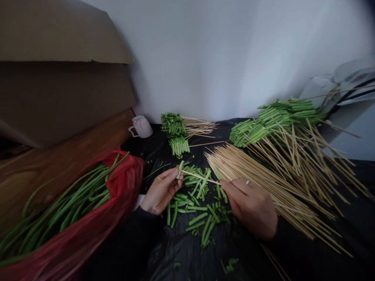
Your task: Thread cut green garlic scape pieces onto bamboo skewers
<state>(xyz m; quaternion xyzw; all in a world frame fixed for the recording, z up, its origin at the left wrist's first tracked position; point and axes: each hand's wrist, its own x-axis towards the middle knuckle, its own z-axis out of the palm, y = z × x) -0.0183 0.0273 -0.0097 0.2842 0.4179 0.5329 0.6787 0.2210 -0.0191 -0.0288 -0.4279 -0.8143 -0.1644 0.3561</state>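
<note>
- Taking the loose bean pieces [202, 189] on the black-covered surface [175, 257] as centre, the left hand [164, 189] pinches one bean piece [180, 170] at 10 o'clock.
- The right hand [252, 207], towards 4 o'clock, grips a wooden stick [202, 177], its tip meeting that piece; whether it pierces through I cannot tell.
- Done, it seems: one stack of loaded skewers [179, 146] between 11 and 12, a larger stack [275, 121] between 1 and 2.
- Apparently left: the loose pieces, many bare sticks [275, 185] at 3, and long whole beans [73, 203] in the red bag [125, 171] at 9.
</note>
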